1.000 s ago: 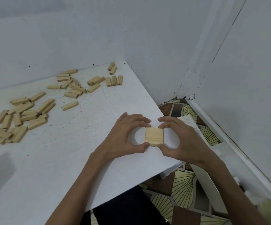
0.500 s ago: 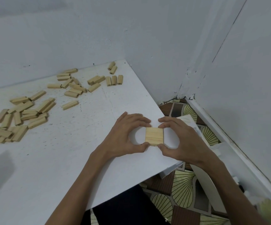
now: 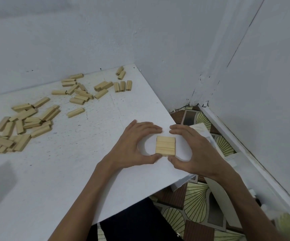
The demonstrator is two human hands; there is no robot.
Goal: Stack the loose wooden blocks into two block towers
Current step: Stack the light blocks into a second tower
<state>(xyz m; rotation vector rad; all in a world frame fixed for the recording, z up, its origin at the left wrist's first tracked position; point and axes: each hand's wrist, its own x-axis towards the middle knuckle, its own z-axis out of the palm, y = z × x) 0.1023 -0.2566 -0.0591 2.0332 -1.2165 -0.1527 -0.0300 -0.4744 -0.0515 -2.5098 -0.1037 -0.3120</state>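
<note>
Near the table [image 3: 71, 171] edge, left hand [image 3: 132, 146] and right hand [image 3: 198, 153], fingers [image 3: 151, 128] curled tight around the three-block layer [image 3: 165, 146].

Left hand [image 3: 132, 145], right hand [image 3: 198, 153], one table [image 3: 71, 171], one stack [image 3: 165, 146].
Three blocks show across the stack's top; loose blocks [image 3: 122, 86] number five by the far corner, one alone, the heaps too tangled to count.

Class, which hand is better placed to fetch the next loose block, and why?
Probably the left hand: the loose blocks lie on its side, while the right hand can steady the three-block layer.
</note>
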